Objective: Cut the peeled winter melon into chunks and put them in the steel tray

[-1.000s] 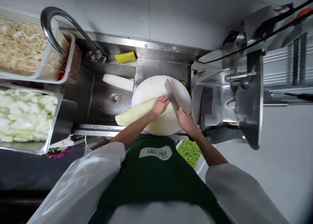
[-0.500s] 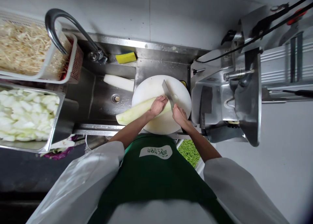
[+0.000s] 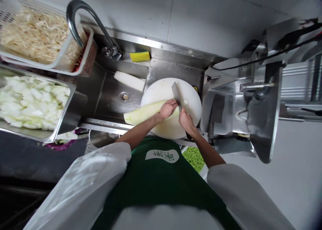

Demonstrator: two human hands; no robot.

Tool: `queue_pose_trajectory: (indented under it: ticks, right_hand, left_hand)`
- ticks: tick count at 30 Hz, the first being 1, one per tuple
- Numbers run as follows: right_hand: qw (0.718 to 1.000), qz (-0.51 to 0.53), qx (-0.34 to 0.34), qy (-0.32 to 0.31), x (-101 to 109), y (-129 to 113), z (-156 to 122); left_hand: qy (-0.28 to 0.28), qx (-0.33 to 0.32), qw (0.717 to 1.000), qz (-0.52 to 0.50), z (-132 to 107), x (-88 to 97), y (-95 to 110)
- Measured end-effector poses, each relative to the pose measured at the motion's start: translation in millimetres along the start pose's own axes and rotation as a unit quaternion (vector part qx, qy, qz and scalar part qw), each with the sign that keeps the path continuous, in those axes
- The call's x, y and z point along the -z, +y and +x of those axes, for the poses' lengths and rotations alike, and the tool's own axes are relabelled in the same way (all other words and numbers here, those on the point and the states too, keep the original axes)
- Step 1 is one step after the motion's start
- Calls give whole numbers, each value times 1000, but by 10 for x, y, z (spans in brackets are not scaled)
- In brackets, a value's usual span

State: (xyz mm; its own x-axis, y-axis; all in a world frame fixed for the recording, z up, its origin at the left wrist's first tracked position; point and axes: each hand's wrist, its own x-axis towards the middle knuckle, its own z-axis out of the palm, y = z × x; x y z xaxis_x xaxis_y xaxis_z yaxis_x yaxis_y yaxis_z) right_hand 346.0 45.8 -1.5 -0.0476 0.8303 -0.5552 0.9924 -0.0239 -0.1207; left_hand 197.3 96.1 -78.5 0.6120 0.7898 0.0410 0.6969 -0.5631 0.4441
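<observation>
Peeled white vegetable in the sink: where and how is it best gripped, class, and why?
The peeled white vegetable is probably best gripped around its middle, from above, closing across its width. Its long, narrow body lies lengthwise in the sink, top uncovered, with the right end close to the sink's wall.

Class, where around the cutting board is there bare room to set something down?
Bare: steel surface behind the board, right of the yellow sponge; sink floor left of the drain. Crowded: mid-board, with left hand, right hand, knife and pale green vegetable.

Unreadable characters [image 3: 162, 155] on green apron [image 3: 161, 183]
</observation>
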Motion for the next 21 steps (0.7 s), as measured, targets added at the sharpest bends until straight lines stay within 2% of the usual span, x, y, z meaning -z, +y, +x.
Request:
queue_pose_trajectory:
  ticks: [2,6,10,13,17,19,21]
  right_hand:
    - [1000,-7,-1,6,28,20,-27]
    - [999,-26,-5,18,189,99,-272]
    - [999,-35,14,-26,292,35,-417]
    - [997,-59,-14,-51,200,44,-377]
    - [996,-78,-39,-21,-48,328,-113]
    - [996,-84,-43,5,-63,448,-70]
    - [996,-86,-26,5,23,444,-178]
  left_hand:
    - [0,14,1000,12,-29,5,19]
    - [4,10,999,30,-34,-14,10]
    - [-5,23,1000,19,-28,44,-2]
    - [-18,14,1000,-6,-20,100,139]
    - [-12,-59,998,4,192,-99,275]
    - [9,-58,998,23,237,-149,284]
    - [4,-40,999,20,147,-79,265]
